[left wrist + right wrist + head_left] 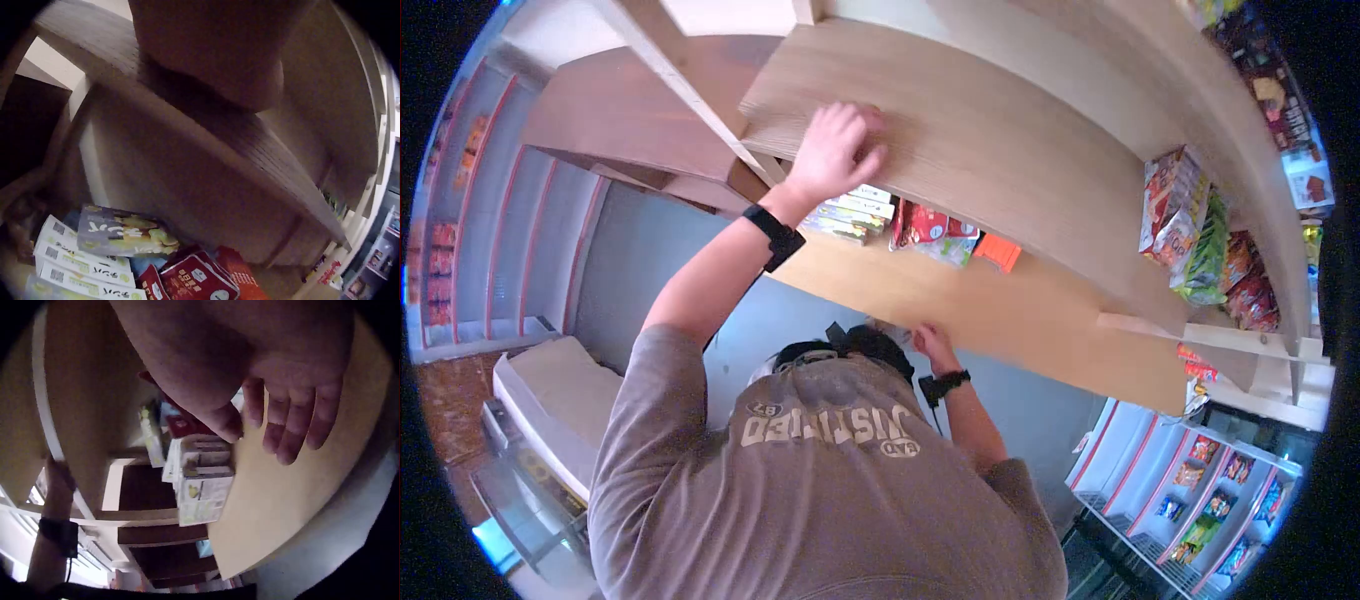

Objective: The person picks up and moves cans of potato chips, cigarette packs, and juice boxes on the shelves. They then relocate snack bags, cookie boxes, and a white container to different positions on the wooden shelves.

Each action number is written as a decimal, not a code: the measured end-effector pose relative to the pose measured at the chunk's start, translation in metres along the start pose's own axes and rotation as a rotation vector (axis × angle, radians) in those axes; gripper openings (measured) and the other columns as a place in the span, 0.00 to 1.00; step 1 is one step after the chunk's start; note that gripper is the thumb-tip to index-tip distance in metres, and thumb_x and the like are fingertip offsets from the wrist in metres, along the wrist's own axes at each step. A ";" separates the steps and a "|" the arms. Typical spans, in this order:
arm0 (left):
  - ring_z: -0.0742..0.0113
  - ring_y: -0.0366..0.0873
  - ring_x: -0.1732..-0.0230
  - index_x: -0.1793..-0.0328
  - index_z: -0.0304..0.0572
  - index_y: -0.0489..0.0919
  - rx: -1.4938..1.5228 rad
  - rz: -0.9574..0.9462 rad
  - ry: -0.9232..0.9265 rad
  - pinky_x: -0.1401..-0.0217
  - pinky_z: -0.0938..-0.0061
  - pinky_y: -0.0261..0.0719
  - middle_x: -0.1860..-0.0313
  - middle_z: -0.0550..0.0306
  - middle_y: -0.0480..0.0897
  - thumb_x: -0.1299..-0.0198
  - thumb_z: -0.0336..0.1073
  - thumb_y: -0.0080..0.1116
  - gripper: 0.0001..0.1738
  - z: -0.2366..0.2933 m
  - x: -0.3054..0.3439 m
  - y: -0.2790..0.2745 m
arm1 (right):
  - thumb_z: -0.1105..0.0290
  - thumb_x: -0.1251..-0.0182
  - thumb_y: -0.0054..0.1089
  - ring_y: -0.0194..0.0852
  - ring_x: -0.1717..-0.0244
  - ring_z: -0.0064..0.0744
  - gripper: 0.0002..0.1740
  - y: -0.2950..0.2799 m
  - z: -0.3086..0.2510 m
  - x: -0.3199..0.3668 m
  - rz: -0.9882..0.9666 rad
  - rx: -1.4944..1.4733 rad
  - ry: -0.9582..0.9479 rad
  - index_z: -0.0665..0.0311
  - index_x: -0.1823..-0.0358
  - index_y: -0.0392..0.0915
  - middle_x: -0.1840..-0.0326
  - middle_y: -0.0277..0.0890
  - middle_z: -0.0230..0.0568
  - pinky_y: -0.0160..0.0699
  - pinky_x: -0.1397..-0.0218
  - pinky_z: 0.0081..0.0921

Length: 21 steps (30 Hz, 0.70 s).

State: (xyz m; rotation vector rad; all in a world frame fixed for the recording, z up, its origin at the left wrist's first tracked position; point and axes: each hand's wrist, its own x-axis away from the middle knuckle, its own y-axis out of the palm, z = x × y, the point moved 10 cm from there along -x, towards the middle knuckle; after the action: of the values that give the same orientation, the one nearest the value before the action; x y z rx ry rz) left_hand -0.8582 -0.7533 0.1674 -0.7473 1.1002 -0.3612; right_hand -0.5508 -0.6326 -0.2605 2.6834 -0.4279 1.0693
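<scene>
My left hand (837, 150) rests on the upper wooden shelf (990, 140) near its front edge, fingers loosely bent and holding nothing; in the left wrist view the hand (212, 50) is dark against the board. My right hand (930, 343) is by the front edge of the lower shelf (1040, 320). The right wrist view shows this hand (287, 381) with relaxed, slightly spread fingers and nothing in them. White and grey boxes (203, 494) are stacked on the lower shelf, beside red pouches (199, 280) and an orange packet (998, 252).
Colourful snack bags (1175, 215) stand at the right end of the upper shelf. A rack of small packets (1200, 500) is at lower right, and white shelving (510, 220) is at far left. A wooden upright (690, 90) rises left of my left hand.
</scene>
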 end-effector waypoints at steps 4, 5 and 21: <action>0.53 0.71 0.55 0.59 0.46 0.73 0.119 0.004 0.047 0.54 0.62 0.67 0.58 0.54 0.75 0.53 0.35 0.60 0.14 0.028 0.050 -0.025 | 0.60 0.38 0.55 0.70 0.78 0.26 0.11 -0.034 0.062 0.033 0.176 -0.067 0.113 0.60 0.68 0.73 0.78 0.70 0.33 0.72 0.75 0.24; 0.53 0.71 0.55 0.58 0.46 0.72 0.123 0.008 0.048 0.53 0.62 0.67 0.58 0.54 0.75 0.53 0.36 0.60 0.15 0.036 0.070 -0.032 | 0.59 0.39 0.56 0.70 0.78 0.28 0.12 -0.044 0.083 0.040 0.210 -0.024 0.148 0.61 0.68 0.73 0.78 0.70 0.35 0.72 0.75 0.25; 0.50 0.69 0.46 0.51 0.45 0.75 -0.022 -0.793 -0.607 0.43 0.58 0.69 0.52 0.50 0.75 0.52 0.36 0.58 0.19 -0.004 0.553 0.015 | 0.60 0.37 0.52 0.77 0.71 0.28 0.14 -0.058 0.220 0.182 0.262 0.142 0.462 0.63 0.60 0.74 0.69 0.77 0.37 0.75 0.71 0.27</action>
State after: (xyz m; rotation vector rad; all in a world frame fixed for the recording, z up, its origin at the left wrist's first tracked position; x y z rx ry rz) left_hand -0.6255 -1.0800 -0.2138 -1.2035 0.1993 -0.7281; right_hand -0.2651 -0.6798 -0.2960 2.4223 -0.6405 1.7995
